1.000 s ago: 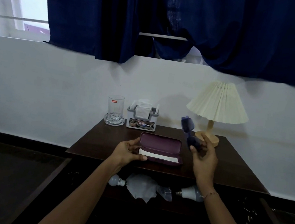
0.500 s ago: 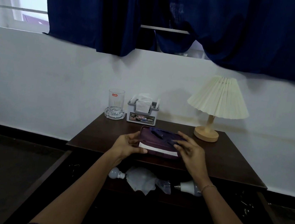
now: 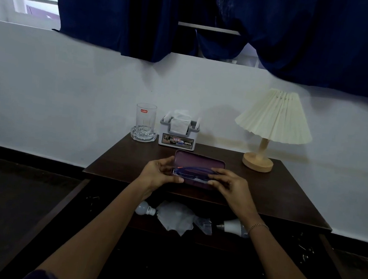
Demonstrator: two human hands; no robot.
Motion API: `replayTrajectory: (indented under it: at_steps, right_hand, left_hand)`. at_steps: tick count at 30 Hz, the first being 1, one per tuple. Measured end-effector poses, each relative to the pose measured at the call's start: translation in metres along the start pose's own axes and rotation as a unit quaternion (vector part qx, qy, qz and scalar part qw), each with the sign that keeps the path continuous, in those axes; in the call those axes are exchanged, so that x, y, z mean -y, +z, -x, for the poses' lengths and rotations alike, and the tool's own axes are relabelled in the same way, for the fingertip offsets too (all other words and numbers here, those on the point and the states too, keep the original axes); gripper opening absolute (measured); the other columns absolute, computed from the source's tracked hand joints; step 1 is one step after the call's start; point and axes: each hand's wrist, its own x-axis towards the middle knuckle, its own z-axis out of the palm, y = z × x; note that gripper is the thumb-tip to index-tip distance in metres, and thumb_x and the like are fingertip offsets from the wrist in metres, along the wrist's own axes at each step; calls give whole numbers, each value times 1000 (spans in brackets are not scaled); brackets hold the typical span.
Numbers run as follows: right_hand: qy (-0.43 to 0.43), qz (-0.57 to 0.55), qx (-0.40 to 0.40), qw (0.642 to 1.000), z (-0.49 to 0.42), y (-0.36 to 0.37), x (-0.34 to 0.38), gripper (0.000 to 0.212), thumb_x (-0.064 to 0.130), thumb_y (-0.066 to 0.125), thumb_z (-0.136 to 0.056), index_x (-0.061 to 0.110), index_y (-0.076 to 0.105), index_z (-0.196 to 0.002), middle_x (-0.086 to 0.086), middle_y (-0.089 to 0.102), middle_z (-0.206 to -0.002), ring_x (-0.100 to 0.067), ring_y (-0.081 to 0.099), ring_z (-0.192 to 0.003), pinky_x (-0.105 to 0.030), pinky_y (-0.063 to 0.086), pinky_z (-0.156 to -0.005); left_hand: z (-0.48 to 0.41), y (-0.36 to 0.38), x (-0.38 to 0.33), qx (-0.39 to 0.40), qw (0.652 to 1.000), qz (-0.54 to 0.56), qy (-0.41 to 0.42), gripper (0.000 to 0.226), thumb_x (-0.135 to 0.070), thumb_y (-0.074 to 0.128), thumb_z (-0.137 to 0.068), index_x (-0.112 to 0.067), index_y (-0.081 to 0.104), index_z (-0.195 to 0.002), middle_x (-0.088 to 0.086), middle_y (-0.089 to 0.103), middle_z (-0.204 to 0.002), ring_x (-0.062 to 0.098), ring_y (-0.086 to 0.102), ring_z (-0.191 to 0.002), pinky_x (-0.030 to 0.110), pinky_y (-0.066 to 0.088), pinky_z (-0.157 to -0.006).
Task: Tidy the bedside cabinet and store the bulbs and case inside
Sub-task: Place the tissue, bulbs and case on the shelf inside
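A purple glasses case (image 3: 199, 162) lies open on the dark wooden bedside cabinet (image 3: 287, 198), lid tilted back. Folded blue glasses (image 3: 191, 171) lie in its tray. My left hand (image 3: 159, 175) grips the case's left end, thumb along the front edge. My right hand (image 3: 228, 185) holds the right end of the glasses with curled fingers. Below, in the open drawer, one white bulb (image 3: 145, 209) lies at the left and another white bulb (image 3: 232, 227) at the right, partly behind my right wrist.
At the cabinet's back stand a clear glass (image 3: 145, 120) on a glass dish, a grey tissue holder (image 3: 178, 130) and a pleated cream lamp (image 3: 273, 124). A crumpled white plastic bag (image 3: 177, 216) lies between the bulbs. Dark curtains hang above the white wall.
My right hand brought the folded glasses down from beside the lamp into the open case. My left hand stayed on the case's left end.
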Motion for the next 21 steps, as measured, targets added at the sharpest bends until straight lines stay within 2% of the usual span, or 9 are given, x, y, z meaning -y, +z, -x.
replayTrajectory:
  at_steps: [3, 6, 7, 9, 11, 14, 17, 19, 21]
  right_hand:
    - [8, 4, 0, 1000, 0, 1, -1, 21, 20, 63, -85, 15, 71, -104, 3, 64, -116, -5, 58, -105, -4, 40, -89]
    - [4, 8, -6, 1000, 1, 1, 0, 16, 18, 66, -83, 17, 73, -97, 1, 66, -112, -5, 59, -103, 2, 37, -84]
    - [-2, 2, -7, 1000, 1, 1, 0, 14, 17, 67, -82, 18, 74, -94, 0, 67, -110, -6, 60, -103, 0, 38, -84]
    - [-14, -12, -12, 1000, 1, 0, 1, 16, 20, 70, -79, 21, 73, -95, 1, 66, -112, -7, 59, -107, -11, 45, -89]
    - [-18, -19, -39, 999, 0, -1, 0, 31, 27, 73, -75, 26, 68, -105, 3, 59, -123, -6, 53, -116, -24, 46, -97]
    - [13, -27, -79, 996, -2, -2, -3, 72, 40, 77, -66, 26, 48, -130, 2, 40, -142, -8, 34, -133, -26, 32, -108]
    - [71, -50, -44, 995, -6, -1, -9, 111, 54, 77, -54, 24, 21, -146, 2, 17, -155, -9, 16, -142, -33, 24, -114]
    - [92, -69, -7, 993, -8, -1, -11, 123, 54, 79, -49, 24, 12, -147, 1, 13, -157, -12, 14, -144, -39, 24, -116]
    - [102, -96, 23, 990, -10, -2, -12, 124, 42, 84, -50, 22, 9, -147, -1, 17, -156, -13, 21, -141, -35, 26, -115]
  left_hand:
    - [0, -1, 0, -1, 1000, -2, -3, 83, 10, 76, -64, -3, 41, -138, 13, 64, -113, 17, 61, -99, 25, 48, -90]
    - [2, 1, -1, 5, 1000, -3, 4, 79, 13, 74, -65, -4, 44, -136, 14, 64, -112, 13, 63, -89, 14, 53, -77]
    - [2, 1, -1, 5, 1000, -3, 3, 79, 14, 74, -65, -4, 44, -136, 13, 64, -110, 14, 62, -90, 15, 53, -78]
    - [1, 1, -1, 2, 1000, -1, 1, 80, 13, 74, -65, -4, 42, -137, 11, 63, -109, 19, 60, -100, 23, 50, -87]
    - [1, 0, -1, 1, 1000, -1, 0, 80, 12, 75, -66, -4, 42, -137, 12, 62, -110, 19, 58, -103, 28, 46, -91]
    - [1, 0, 0, 2, 1000, 2, -1, 80, 12, 75, -65, -4, 42, -137, 11, 62, -110, 19, 58, -105, 30, 46, -95]
    - [-1, -1, 1, 3, 1000, 7, 1, 80, 12, 75, -64, -5, 44, -136, 15, 63, -117, 22, 59, -108, 34, 45, -100]
    - [-1, -1, 1, 4, 1000, 10, -1, 80, 12, 76, -64, -6, 45, -136, 13, 63, -113, 23, 59, -108, 35, 46, -100]
    - [-1, -1, 1, 3, 1000, 13, 1, 80, 12, 75, -64, -6, 45, -135, 11, 63, -110, 22, 59, -107, 33, 46, -98]
